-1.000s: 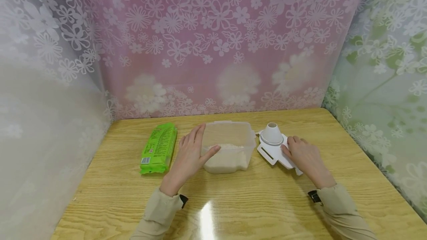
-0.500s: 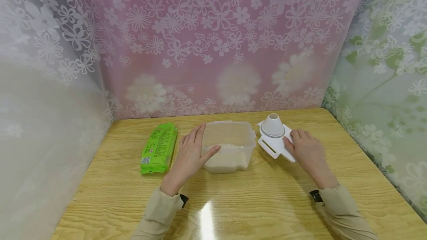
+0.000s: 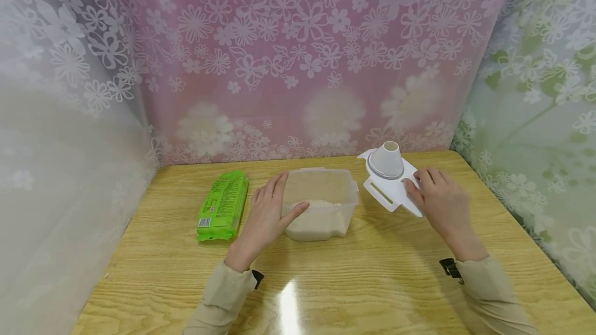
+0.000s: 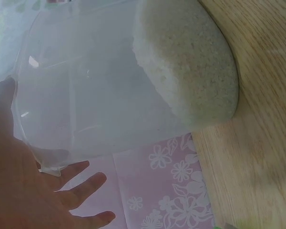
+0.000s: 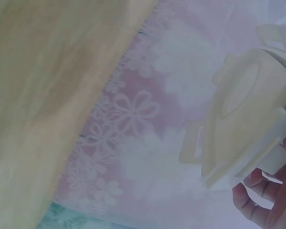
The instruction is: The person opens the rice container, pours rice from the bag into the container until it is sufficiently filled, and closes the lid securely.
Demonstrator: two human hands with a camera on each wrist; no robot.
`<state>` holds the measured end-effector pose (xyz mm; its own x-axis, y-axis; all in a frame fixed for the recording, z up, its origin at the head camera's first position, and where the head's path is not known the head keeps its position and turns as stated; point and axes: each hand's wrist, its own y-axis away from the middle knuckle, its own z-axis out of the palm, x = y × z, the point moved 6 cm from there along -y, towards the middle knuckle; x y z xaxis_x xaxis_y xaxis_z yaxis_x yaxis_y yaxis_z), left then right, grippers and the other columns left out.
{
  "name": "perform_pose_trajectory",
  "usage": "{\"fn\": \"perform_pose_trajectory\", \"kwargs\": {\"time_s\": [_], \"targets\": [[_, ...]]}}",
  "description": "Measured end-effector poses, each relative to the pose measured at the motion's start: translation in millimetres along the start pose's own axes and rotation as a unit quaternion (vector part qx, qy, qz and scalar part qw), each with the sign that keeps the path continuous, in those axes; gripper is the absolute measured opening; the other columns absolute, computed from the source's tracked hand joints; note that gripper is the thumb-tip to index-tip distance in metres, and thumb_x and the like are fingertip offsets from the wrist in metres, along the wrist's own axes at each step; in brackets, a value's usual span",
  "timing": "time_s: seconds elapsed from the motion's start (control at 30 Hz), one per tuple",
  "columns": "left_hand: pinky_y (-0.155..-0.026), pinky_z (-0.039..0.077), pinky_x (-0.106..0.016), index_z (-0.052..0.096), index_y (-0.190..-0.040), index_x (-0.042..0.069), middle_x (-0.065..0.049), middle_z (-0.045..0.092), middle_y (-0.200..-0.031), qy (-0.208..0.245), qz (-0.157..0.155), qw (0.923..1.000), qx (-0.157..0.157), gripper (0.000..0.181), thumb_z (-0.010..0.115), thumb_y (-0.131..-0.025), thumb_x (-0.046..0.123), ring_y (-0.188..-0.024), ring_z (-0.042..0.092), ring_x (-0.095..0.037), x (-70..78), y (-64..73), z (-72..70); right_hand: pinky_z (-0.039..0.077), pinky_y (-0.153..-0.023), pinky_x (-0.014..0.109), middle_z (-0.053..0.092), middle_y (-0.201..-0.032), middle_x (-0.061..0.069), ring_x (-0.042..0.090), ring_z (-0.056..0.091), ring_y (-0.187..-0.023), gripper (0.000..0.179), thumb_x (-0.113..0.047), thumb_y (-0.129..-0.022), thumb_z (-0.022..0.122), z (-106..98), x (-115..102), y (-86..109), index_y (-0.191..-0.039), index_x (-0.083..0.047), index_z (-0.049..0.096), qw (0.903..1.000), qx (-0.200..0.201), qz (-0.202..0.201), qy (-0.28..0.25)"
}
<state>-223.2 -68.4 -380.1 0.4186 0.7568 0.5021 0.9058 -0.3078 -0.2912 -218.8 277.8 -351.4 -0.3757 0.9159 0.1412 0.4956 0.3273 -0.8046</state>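
Observation:
In the head view, my left hand (image 3: pixel 266 216) rests against the left side of a clear plastic container (image 3: pixel 321 187), thumb lying across its rim. Its fingers are mostly straight and spread in the left wrist view (image 4: pixel 35 191). White grain that looks like rice (image 4: pixel 190 71) fills the container's lower part. My right hand (image 3: pixel 440 198) pinches the near right edge of a white lid (image 3: pixel 391 187) with a cone-shaped top and slotted side flaps. The lid is tilted and raised over the table, right of the container. Its underside (image 5: pixel 245 109) shows in the right wrist view.
A bright green packet (image 3: pixel 223 206) with a barcode lies left of the container. Everything stands on a wood-grain table (image 3: pixel 335 288). A pink flowered curtain (image 3: pixel 279 66) hangs behind its back edge, with pale curtains on both sides.
My right hand has lifted the lid up and slightly to the right, away from the container. The left hand, container and packet stay in place.

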Motion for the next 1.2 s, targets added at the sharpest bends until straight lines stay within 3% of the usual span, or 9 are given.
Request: {"fn": "perform_pose_trajectory", "kwargs": {"time_s": [0.13,0.5,0.87,1.2], "targets": [[-0.120,0.020,-0.060,0.018,-0.163,0.012,-0.016,0.028,-0.163,0.000,-0.002,1.0000,0.000,0.090,0.052,-0.098,0.064,-0.148,0.030,-0.035,-0.1,-1.0,0.2,0.049,-0.051,0.050,0.063,-0.083,0.020,0.039,0.062,-0.069,0.058,-0.050,-0.107,0.044,-9,0,-8.6,-0.095,0.003,0.063,0.9998,0.013,0.008,-0.013],[-0.122,0.018,-0.057,0.016,-0.164,0.016,-0.013,0.027,-0.164,0.009,-0.016,0.9998,-0.011,0.091,0.052,-0.097,0.067,-0.150,0.028,-0.033,-1.4,-2.0,-0.1,0.052,-0.058,0.050,0.064,-0.090,0.018,0.041,0.064,-0.084,0.055,-0.051,-0.106,0.043,-23,-13,-29.3,-0.100,-0.002,0.065,0.9995,-0.018,0.006,-0.026],[-0.120,0.022,-0.057,0.026,-0.161,0.012,-0.017,0.034,-0.161,0.006,-0.011,0.9999,0.002,0.090,0.060,-0.095,0.062,-0.147,0.034,-0.036,-5.3,-4.7,-1.6,0.046,-0.048,0.045,0.061,-0.081,0.012,0.034,0.057,-0.068,0.049,-0.049,-0.105,0.049,-25,-43,-44.0,-0.095,-0.003,0.065,0.9957,0.039,-0.037,-0.075],[-0.122,0.018,-0.058,0.029,-0.160,0.013,-0.015,0.037,-0.160,0.020,-0.019,0.9995,-0.015,0.091,0.066,-0.092,0.059,-0.148,0.033,-0.035,-9.6,-5.6,-8.3,0.049,-0.063,0.044,0.059,-0.083,0.014,0.035,0.052,-0.074,0.045,-0.041,-0.107,0.049,-18,-64,-51.3,-0.095,-0.001,0.067,0.9899,0.022,-0.079,-0.115]]}}
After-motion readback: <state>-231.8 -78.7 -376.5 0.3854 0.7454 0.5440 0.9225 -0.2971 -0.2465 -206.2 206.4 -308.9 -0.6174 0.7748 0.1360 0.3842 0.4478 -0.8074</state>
